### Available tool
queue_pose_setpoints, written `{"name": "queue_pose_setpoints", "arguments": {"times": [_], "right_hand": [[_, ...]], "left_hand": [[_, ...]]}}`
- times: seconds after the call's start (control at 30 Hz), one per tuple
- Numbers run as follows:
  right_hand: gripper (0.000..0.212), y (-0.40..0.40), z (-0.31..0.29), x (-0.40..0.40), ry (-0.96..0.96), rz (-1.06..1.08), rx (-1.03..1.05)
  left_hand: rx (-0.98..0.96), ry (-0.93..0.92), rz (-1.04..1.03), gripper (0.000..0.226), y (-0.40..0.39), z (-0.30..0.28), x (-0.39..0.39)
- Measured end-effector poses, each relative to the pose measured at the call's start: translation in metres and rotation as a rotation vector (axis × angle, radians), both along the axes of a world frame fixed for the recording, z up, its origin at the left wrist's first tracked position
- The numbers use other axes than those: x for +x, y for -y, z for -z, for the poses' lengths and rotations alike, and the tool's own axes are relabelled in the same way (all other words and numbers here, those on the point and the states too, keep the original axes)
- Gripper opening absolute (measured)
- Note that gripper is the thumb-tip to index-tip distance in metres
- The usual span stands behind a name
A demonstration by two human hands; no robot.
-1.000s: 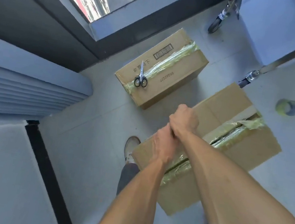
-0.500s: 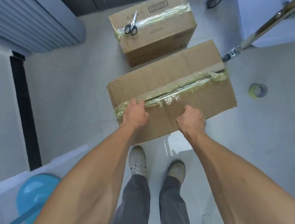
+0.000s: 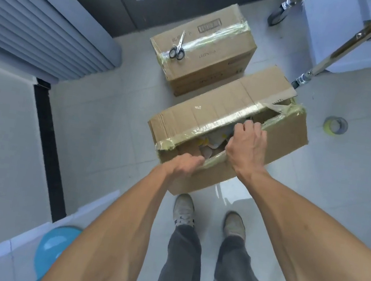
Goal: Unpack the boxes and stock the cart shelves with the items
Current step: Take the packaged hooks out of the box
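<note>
— What do we see on the left?
— Our left hand [image 3: 185, 165] curls over the near flap of the long brown cardboard box [image 3: 211, 110] on the pale tiled floor [image 3: 115, 114].
— And rightward?
— Our right hand [image 3: 246, 145] hooks its fingers into the parted taped seam. Beyond, steel scissors [image 3: 178, 48] lie on a second, sealed carton [image 3: 210, 46].

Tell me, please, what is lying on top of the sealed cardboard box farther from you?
A pair of scissors lies on the sealed box, near its left end beside the tape seam. The box's contents are hidden.
</note>
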State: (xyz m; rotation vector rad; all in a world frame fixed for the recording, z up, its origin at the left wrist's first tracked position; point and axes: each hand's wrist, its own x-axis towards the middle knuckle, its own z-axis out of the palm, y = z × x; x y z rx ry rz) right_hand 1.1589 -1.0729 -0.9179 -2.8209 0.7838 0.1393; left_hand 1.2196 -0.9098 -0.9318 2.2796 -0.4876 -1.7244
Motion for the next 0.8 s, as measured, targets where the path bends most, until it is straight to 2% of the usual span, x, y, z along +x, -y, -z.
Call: {"name": "queue_pose_setpoints", "arguments": {"times": [0.07, 0.13, 0.23, 0.3, 0.33, 0.4, 0.5, 0.57, 0.63, 0.73, 0.8], "right_hand": [[0.008, -0.006, -0.004, 0.014, -0.003, -0.137, -0.017], [0.012, -0.008, 0.0, 0.025, -0.145, -0.169, 0.117], [0.021, 0.002, 0.019, 0.021, -0.558, -0.086, 0.323], [0.028, 0.013, 0.029, 0.005, -0.722, -0.097, 0.353], [0.031, 0.019, 0.033, -0.006, -0.786, -0.111, 0.349], [0.037, 0.034, 0.04, -0.032, -0.913, -0.112, 0.362], [0.037, 0.073, 0.05, -0.072, -1.048, -0.058, 0.385], [0.031, 0.098, 0.054, -0.086, -1.039, -0.057, 0.356], [0.025, 0.111, 0.059, -0.082, -0.897, -0.061, 0.33], [0.022, 0.113, 0.065, -0.054, -0.615, 0.03, 0.373], [0.027, 0.111, 0.072, -0.031, -0.54, 0.055, 0.443]], "left_hand": [[0.063, -0.203, -0.074, 0.02, 0.001, -0.003, -0.012], [0.13, -0.345, -0.098, 0.012, 0.002, 0.008, -0.043], [0.174, -0.322, -0.135, 0.019, 0.003, 0.031, -0.099], [0.219, -0.321, -0.044, 0.027, 0.005, 0.045, -0.135], [0.24, -0.292, 0.006, 0.025, 0.008, 0.05, -0.151], [0.275, -0.101, -0.002, 0.017, 0.015, 0.054, -0.173], [0.273, 0.206, -0.248, 0.019, 0.032, 0.054, -0.177], [0.204, 0.318, -0.438, 0.019, 0.054, 0.054, -0.157], [0.134, 0.389, -0.53, 0.016, 0.074, 0.056, -0.127], [0.133, 0.457, -0.46, 0.035, 0.101, 0.067, -0.075], [0.138, 0.507, -0.413, 0.032, 0.115, 0.078, -0.052]]}}
